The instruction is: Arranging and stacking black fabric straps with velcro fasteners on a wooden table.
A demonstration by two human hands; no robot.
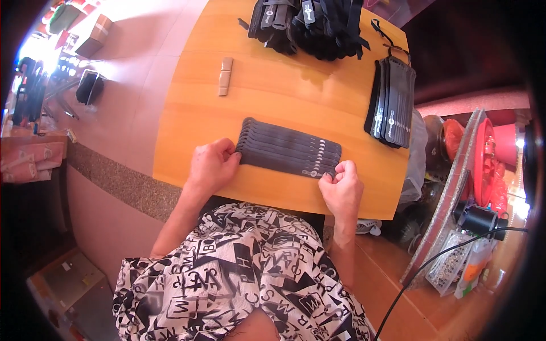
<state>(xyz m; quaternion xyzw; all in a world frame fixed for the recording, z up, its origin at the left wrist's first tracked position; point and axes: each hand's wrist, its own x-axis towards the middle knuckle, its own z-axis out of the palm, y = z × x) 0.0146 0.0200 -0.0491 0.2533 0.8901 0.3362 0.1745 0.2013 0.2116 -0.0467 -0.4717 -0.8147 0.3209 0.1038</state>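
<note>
Because the black straps (pixel 289 150) lie fanned in an overlapping row on the orange table (pixel 187 142), near its front edge, both ends can be squared at once: left hand (pixel 211 165) curls against the left ends, right hand (pixel 341 187) pinches the nearest strap's right tip. Each strap carries a small pale round label (unreadable). Second strap stack (pixel 392 102) lies right, loose black pile (pixel 310 23) at the far edge, tan wooden piece (pixel 225 75) apart.

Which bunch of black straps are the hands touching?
The fanned row of black straps at the table's near edge: the left hand and right hand pinch its ends. The neat stack and the jumbled pile lie untouched.
</note>
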